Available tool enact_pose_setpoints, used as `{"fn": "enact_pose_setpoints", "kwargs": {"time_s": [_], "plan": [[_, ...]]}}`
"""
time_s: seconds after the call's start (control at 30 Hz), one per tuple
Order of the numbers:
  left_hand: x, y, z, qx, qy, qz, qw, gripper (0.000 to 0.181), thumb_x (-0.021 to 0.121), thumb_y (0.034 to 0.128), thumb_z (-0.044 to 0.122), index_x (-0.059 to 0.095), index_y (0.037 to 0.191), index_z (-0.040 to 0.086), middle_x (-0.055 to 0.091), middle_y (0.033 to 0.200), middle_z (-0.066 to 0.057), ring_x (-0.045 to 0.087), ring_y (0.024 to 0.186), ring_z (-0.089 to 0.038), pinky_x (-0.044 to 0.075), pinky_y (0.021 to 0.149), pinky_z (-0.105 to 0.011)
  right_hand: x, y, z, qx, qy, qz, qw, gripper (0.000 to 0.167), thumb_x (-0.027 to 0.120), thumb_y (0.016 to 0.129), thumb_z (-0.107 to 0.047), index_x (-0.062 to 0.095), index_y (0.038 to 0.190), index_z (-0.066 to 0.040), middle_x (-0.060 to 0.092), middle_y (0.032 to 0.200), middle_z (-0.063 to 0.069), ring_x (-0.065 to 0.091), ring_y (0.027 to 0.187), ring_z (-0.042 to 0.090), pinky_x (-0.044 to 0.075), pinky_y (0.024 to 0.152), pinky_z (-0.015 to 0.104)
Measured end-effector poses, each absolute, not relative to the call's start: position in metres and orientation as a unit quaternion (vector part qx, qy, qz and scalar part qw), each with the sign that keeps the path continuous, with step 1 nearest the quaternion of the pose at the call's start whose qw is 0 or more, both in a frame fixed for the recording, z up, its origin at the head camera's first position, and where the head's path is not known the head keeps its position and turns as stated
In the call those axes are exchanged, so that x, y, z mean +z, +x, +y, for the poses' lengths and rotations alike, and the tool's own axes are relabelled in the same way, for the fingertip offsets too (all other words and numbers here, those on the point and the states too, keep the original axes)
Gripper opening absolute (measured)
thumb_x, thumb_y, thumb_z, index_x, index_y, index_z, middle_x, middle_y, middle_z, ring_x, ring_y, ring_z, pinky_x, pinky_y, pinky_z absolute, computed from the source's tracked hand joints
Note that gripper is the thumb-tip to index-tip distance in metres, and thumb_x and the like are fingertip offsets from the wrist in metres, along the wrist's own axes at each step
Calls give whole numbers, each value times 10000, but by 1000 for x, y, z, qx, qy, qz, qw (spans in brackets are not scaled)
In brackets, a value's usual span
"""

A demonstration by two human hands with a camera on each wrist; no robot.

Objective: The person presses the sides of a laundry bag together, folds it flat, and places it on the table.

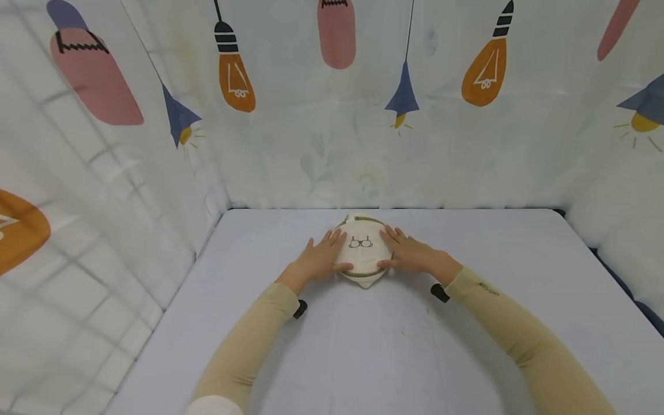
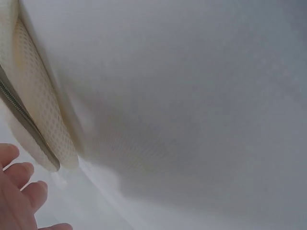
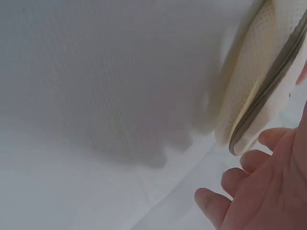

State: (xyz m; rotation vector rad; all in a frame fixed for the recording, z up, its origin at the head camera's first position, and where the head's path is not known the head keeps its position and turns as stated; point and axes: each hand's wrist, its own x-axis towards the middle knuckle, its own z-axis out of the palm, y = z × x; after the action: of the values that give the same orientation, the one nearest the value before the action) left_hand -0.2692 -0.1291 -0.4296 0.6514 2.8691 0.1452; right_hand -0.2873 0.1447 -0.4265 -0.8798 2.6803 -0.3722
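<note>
A round cream mesh laundry bag (image 1: 363, 258) lies near the far side of the table, with a small black line drawing on its top. My left hand (image 1: 317, 258) rests on its left side, fingers spread and fairly straight. On the opposite side, my right hand (image 1: 412, 255) lies with fingertips over the bag's edge. In the left wrist view, the honeycomb mesh side of the bag (image 2: 41, 91) and its brown zipper (image 2: 24, 112) show beside the left fingers. The right wrist view shows the zipper (image 3: 273, 79) running along the rim near the right fingers.
The white-covered table (image 1: 373, 357) extends toward me and to both sides. Behind it hangs a white curtain (image 1: 290, 150) printed with lamps and bulbs; another curtain section (image 1: 93, 230) lines the left edge. Black wrist devices (image 1: 440, 293) sit under the sleeves.
</note>
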Motion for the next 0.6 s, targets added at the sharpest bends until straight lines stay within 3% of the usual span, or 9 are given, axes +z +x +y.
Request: {"fn": "enact_pose_setpoints", "kwargs": {"time_s": [0.17, 0.6], "plan": [[-426, -269, -135, 59, 206, 973, 90, 864, 500, 1018, 612, 169, 1656, 133, 72, 1712, -96, 62, 1563, -334, 128, 1189, -671, -417, -282, 149, -137, -309, 933, 127, 901, 567, 1032, -507, 141, 1623, 23, 53, 1676, 266, 70, 1518, 500, 162, 1187, 655], [-419, -261, -146, 73, 164, 983, 41, 798, 518, 1033, 568, 239, 1646, 138, 136, 1704, -113, 93, 1552, -388, 134, 1168, -707, -427, -277, 154, -117, -268, 955, 47, 882, 551, 1033, -517, 145, 1636, -18, 71, 1683, 245, 38, 1534, 462, 121, 1199, 645]]}}
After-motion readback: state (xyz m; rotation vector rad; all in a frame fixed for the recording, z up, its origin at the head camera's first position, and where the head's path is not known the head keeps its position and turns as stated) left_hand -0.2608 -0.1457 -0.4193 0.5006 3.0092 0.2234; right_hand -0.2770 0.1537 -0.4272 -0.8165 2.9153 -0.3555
